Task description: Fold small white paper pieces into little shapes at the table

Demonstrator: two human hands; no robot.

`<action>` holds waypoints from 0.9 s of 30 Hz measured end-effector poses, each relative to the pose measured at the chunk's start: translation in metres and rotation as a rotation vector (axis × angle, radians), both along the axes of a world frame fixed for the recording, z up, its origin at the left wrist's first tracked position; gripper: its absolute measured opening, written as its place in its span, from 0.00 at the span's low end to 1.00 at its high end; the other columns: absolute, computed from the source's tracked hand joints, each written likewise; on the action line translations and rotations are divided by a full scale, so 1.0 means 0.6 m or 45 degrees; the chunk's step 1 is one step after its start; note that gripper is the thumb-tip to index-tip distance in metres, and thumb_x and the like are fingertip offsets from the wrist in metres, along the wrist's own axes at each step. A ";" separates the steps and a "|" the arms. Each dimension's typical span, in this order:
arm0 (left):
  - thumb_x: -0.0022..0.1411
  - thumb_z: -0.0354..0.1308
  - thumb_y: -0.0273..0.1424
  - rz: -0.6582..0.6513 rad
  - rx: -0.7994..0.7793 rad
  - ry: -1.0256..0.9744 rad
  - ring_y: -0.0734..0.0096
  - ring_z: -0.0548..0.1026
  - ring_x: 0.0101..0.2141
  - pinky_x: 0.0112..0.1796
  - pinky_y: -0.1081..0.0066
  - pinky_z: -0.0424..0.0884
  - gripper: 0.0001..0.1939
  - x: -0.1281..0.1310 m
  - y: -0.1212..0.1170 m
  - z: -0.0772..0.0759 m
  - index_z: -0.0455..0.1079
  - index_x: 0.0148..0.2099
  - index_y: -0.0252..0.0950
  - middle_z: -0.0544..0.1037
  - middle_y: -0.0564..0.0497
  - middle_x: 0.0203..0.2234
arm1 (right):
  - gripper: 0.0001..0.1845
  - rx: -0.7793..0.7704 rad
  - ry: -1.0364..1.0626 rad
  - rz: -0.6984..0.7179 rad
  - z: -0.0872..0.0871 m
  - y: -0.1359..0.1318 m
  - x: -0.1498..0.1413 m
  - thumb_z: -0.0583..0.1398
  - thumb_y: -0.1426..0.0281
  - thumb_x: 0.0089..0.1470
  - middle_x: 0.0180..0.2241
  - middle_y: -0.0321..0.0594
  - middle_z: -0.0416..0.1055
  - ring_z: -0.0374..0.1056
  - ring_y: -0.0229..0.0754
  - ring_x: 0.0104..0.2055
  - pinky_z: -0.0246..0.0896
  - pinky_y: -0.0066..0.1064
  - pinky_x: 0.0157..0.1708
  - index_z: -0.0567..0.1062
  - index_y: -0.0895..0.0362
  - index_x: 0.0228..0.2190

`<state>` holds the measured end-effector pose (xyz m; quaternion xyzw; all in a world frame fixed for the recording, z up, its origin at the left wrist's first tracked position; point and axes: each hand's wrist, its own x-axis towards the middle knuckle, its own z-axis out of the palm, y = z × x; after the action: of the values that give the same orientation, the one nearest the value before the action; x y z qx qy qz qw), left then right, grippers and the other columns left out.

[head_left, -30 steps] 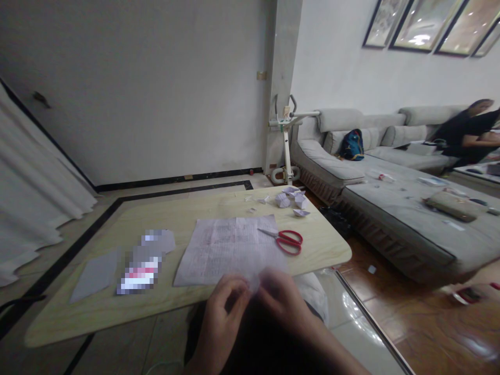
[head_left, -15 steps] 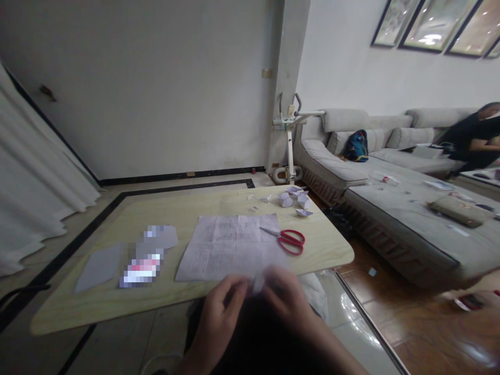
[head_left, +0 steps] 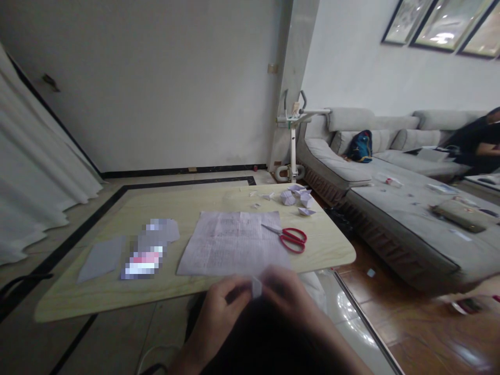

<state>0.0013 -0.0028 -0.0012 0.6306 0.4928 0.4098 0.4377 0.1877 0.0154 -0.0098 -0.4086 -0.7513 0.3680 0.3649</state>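
Observation:
Between the fingertips of both hands is a small folded piece of white paper [head_left: 257, 287], held just off the table's near edge. My left hand [head_left: 228, 302] pinches it from the left. My right hand [head_left: 288, 291], a little blurred, grips its other side. Just beyond my hands lies a large creased sheet of printed paper [head_left: 230, 242]. Scissors with red handles [head_left: 294, 239] rest partly on its right side, blades pointing left. Several folded paper shapes [head_left: 288, 198] are grouped at the table's far right corner, with a paper boat [head_left: 307, 212] slightly nearer.
The pale wooden table [head_left: 152, 301] has rounded corners. On its left are a blank sheet of paper [head_left: 102, 258] and a pixelated item [head_left: 142, 260]. Paper scraps [head_left: 255, 205] lie near the far edge. A grey sofa [head_left: 406, 229] stands on the right, with a person [head_left: 478, 143] seated there.
The view has shifted slightly. Both hands stay close together on the small paper, which now shows more clearly between the fingertips. The things on the table have not been moved.

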 end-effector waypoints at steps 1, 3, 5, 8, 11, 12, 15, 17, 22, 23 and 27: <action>0.61 0.59 0.29 -0.009 0.004 -0.002 0.63 0.79 0.35 0.39 0.69 0.73 0.08 -0.001 0.001 -0.001 0.79 0.38 0.40 0.83 0.51 0.33 | 0.06 -0.019 -0.013 0.012 0.003 0.000 0.001 0.58 0.74 0.57 0.25 0.34 0.68 0.61 0.36 0.27 0.57 0.25 0.27 0.70 0.57 0.27; 0.61 0.59 0.29 -0.042 0.002 -0.004 0.64 0.79 0.36 0.40 0.69 0.73 0.09 -0.003 0.003 -0.002 0.80 0.39 0.41 0.83 0.51 0.33 | 0.05 -0.037 -0.036 0.036 0.007 0.000 0.004 0.59 0.76 0.55 0.25 0.33 0.67 0.61 0.35 0.27 0.56 0.24 0.26 0.70 0.58 0.26; 0.61 0.59 0.29 -0.076 -0.021 0.001 0.65 0.79 0.35 0.39 0.70 0.73 0.09 -0.004 0.004 -0.003 0.80 0.39 0.42 0.83 0.52 0.33 | 0.05 -0.043 -0.055 0.040 0.010 -0.002 0.006 0.59 0.78 0.52 0.25 0.32 0.67 0.60 0.34 0.27 0.55 0.24 0.26 0.70 0.58 0.26; 0.61 0.59 0.28 -0.093 -0.058 0.006 0.65 0.79 0.36 0.40 0.71 0.73 0.08 -0.003 0.005 -0.003 0.80 0.38 0.42 0.83 0.52 0.34 | 0.05 -0.069 -0.077 0.015 0.011 -0.005 0.006 0.60 0.78 0.51 0.25 0.32 0.67 0.60 0.34 0.26 0.55 0.23 0.25 0.71 0.58 0.26; 0.61 0.59 0.28 -0.077 -0.062 0.001 0.65 0.79 0.36 0.41 0.70 0.73 0.07 -0.003 0.006 -0.004 0.79 0.37 0.40 0.83 0.52 0.34 | 0.04 -0.053 -0.073 -0.019 0.013 -0.008 0.003 0.60 0.76 0.52 0.24 0.33 0.68 0.61 0.34 0.26 0.56 0.24 0.25 0.72 0.58 0.26; 0.60 0.59 0.28 -0.072 -0.058 -0.009 0.64 0.79 0.35 0.40 0.70 0.73 0.07 -0.004 0.007 -0.005 0.79 0.36 0.39 0.83 0.51 0.33 | 0.04 -0.032 -0.056 -0.036 0.015 -0.010 0.001 0.60 0.75 0.53 0.25 0.33 0.68 0.61 0.35 0.26 0.56 0.24 0.25 0.72 0.58 0.26; 0.60 0.60 0.31 0.026 -0.055 -0.083 0.63 0.79 0.33 0.36 0.69 0.74 0.07 -0.012 0.010 -0.010 0.78 0.33 0.37 0.82 0.50 0.29 | 0.05 0.053 0.048 -0.125 0.026 -0.017 -0.005 0.59 0.74 0.54 0.25 0.35 0.69 0.63 0.36 0.27 0.58 0.26 0.27 0.72 0.58 0.26; 0.58 0.60 0.32 0.138 -0.029 -0.144 0.62 0.79 0.31 0.34 0.69 0.75 0.07 -0.018 0.012 -0.013 0.78 0.32 0.36 0.83 0.49 0.28 | 0.06 0.122 0.108 -0.186 0.036 -0.023 -0.008 0.59 0.74 0.53 0.24 0.35 0.68 0.63 0.37 0.27 0.59 0.26 0.27 0.71 0.57 0.25; 0.56 0.62 0.36 0.242 0.129 -0.113 0.61 0.79 0.28 0.30 0.69 0.75 0.08 -0.017 0.006 -0.008 0.78 0.31 0.37 0.82 0.50 0.24 | 0.05 0.250 0.177 -0.143 0.046 -0.034 -0.019 0.60 0.74 0.53 0.26 0.37 0.69 0.64 0.37 0.27 0.59 0.27 0.27 0.73 0.56 0.26; 0.56 0.62 0.37 0.252 0.151 -0.103 0.62 0.78 0.27 0.29 0.69 0.75 0.08 -0.013 0.003 -0.006 0.78 0.31 0.38 0.81 0.50 0.24 | 0.04 0.262 0.186 -0.132 0.044 -0.034 -0.022 0.60 0.74 0.54 0.26 0.37 0.69 0.65 0.37 0.27 0.60 0.27 0.27 0.74 0.56 0.27; 0.59 0.59 0.37 0.270 0.206 -0.083 0.65 0.77 0.26 0.28 0.72 0.74 0.10 0.002 -0.011 0.002 0.75 0.30 0.39 0.78 0.52 0.22 | 0.04 0.251 0.210 -0.136 0.034 -0.031 -0.028 0.61 0.74 0.54 0.27 0.37 0.69 0.64 0.37 0.28 0.61 0.27 0.28 0.74 0.56 0.28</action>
<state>0.0024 -0.0093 0.0003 0.5945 0.5076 0.5124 0.3554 0.1711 -0.0030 0.0108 -0.3787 -0.7285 0.3046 0.4829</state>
